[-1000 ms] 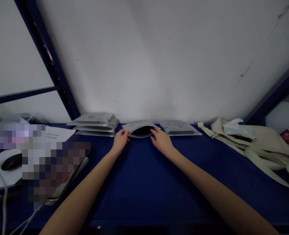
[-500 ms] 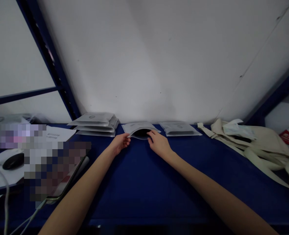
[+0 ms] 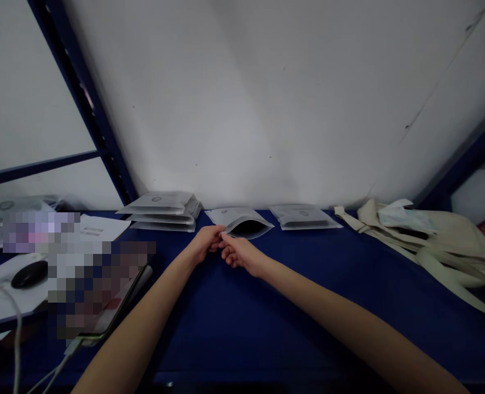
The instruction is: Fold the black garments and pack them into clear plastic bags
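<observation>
A frosted plastic zip bag (image 3: pixel 236 214) lies in the middle at the back of the blue table, its mouth gaping toward me and dark inside. At the left end of that mouth, my left hand (image 3: pixel 207 242) is closed in a pinch on the bag's corner. My right hand (image 3: pixel 242 255) meets it there, thumb and forefinger pinched at the same corner edge. Whether a zip slider sits between those fingertips is too small to tell. A stack of similar bags (image 3: pixel 162 203) stands to the left, and another filled bag (image 3: pixel 302 217) lies to the right.
A beige cloth apron or bag (image 3: pixel 443 235) with straps is heaped at the right. On the left are a black mouse (image 3: pixel 29 273), papers (image 3: pixel 103 225), and a phone or tablet (image 3: pixel 103 323) with a white cable (image 3: pixel 57 368). A white wall (image 3: pixel 242 98) rises behind the table.
My right hand has moved left from the middle of the bag's mouth to its left corner, beside my left hand. The mouth now gapes mainly toward the right. The view has shifted slightly.
</observation>
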The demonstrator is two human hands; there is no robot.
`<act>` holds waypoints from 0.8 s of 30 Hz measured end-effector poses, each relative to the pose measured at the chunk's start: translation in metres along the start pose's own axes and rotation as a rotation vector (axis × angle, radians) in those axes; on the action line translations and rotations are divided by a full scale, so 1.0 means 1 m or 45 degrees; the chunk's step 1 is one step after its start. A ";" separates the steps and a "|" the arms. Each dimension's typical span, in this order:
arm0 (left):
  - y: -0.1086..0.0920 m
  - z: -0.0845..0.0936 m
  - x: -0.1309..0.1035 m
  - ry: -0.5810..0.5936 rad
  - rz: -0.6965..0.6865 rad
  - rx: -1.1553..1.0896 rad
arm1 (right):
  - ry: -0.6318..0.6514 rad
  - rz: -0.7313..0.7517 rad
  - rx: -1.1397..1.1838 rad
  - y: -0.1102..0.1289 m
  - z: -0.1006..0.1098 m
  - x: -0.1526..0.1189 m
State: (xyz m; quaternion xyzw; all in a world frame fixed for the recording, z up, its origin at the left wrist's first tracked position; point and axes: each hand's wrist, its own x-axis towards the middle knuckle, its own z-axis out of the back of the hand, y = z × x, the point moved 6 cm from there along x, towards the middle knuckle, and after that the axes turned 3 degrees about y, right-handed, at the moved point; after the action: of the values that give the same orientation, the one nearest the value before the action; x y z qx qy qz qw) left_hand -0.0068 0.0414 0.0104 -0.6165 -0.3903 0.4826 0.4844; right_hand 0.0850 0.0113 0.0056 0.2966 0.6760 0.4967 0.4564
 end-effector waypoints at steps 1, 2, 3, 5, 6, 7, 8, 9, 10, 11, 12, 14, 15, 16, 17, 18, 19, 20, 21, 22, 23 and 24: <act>-0.001 -0.002 -0.001 0.022 -0.013 0.022 | -0.001 -0.013 0.087 0.001 0.002 0.001; -0.002 -0.003 -0.002 0.041 -0.023 0.039 | 0.005 -0.024 0.172 0.002 0.003 0.001; -0.003 -0.006 -0.002 0.056 -0.035 0.051 | 0.017 -0.034 0.257 0.003 0.005 0.002; -0.005 -0.010 -0.003 0.065 -0.072 0.061 | 0.041 -0.047 0.400 0.004 0.007 0.002; -0.006 -0.012 -0.004 0.061 -0.096 0.056 | 0.040 -0.042 0.450 0.005 0.008 0.002; -0.007 -0.014 -0.004 0.048 -0.115 0.044 | 0.028 -0.029 0.481 0.005 0.009 0.002; -0.007 -0.016 -0.005 0.030 -0.126 0.029 | 0.008 -0.016 0.496 0.006 0.010 0.002; -0.008 -0.017 -0.005 0.014 -0.132 0.011 | -0.014 -0.004 0.502 0.007 0.011 0.002; -0.009 -0.018 -0.006 -0.002 -0.136 -0.008 | -0.035 0.006 0.504 0.009 0.012 0.002; -0.010 -0.019 -0.006 -0.015 -0.140 -0.026 | -0.052 0.015 0.505 0.010 0.013 0.002; -0.012 -0.019 -0.007 -0.031 -0.146 -0.042 | -0.066 0.023 0.506 0.011 0.015 0.003; -0.014 -0.018 -0.008 -0.061 -0.165 -0.078 | -0.097 0.036 0.510 0.014 0.021 0.004; -0.015 -0.017 -0.008 -0.075 -0.177 -0.104 | -0.113 0.040 0.512 0.015 0.025 0.005; -0.016 -0.016 -0.007 -0.087 -0.189 -0.136 | -0.130 0.046 0.514 0.017 0.030 0.006; -0.017 -0.015 -0.007 -0.096 -0.201 -0.177 | -0.148 0.051 0.517 0.018 0.035 0.007; -0.018 -0.013 -0.006 -0.105 -0.212 -0.225 | -0.167 0.058 0.520 0.020 0.041 0.008; -0.019 -0.011 -0.006 -0.112 -0.219 -0.273 | -0.188 0.066 0.523 0.021 0.047 0.008; -0.020 -0.009 -0.006 -0.119 -0.221 -0.320 | -0.211 0.075 0.526 0.023 0.053 0.009; -0.021 -0.007 -0.005 -0.126 -0.218 -0.363 | -0.234 0.083 0.528 0.024 0.060 0.009; -0.022 -0.005 -0.005 -0.132 -0.213 -0.401 | -0.258 0.092 0.529 0.025 0.066 0.009; -0.023 -0.002 -0.006 -0.140 -0.205 -0.436 | -0.281 0.100 0.529 0.027 0.072 0.009; -0.024 0.001 -0.006 -0.148 -0.194 -0.469 | -0.304 0.109 0.528 0.028 0.078 0.008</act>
State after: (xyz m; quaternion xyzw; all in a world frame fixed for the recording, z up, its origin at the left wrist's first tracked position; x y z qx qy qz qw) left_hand -0.0093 0.0413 0.0347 -0.6345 -0.5446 0.3999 0.3753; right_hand 0.1516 0.0588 0.0219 0.4690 0.6915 0.3278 0.4410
